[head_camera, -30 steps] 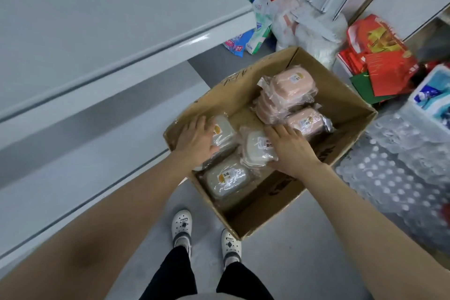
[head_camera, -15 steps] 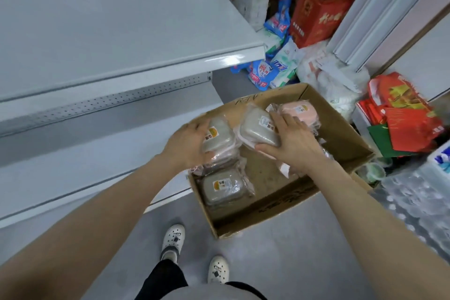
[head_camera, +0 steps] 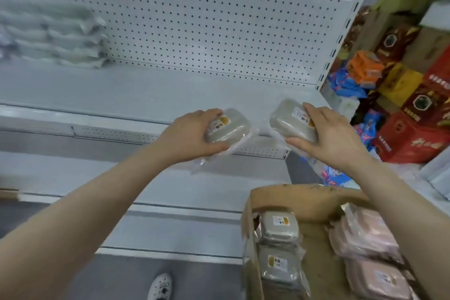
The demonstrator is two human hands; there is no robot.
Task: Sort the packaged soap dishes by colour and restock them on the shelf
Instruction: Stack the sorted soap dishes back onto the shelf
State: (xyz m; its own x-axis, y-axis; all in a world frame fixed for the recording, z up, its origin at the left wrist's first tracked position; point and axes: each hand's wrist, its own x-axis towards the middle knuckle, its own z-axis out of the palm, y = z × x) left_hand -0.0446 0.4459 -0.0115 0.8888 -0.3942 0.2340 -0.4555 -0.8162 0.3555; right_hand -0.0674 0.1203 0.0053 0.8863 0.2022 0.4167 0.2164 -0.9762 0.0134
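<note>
Dishes (head_camera: 231,128) now outside box (head_camera: 304,198), shelf-high

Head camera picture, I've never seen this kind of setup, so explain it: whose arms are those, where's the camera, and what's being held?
There is no machine here. A person wears one wide-angle camera on the head, looking forward and down, so the two bare arms reaching in are that person's own. The left hand grips a grey soap dish wrapped in clear plastic, and the right hand grips a second grey dish. Both are held up before a white shelf with a pegboard back. Far left on that shelf sits a blurred stack of pale packs; I cannot tell what they are. Below, an open cardboard box holds more grey packs on its left side and pink packs on its right. Red cartons are piled at the right.
</note>
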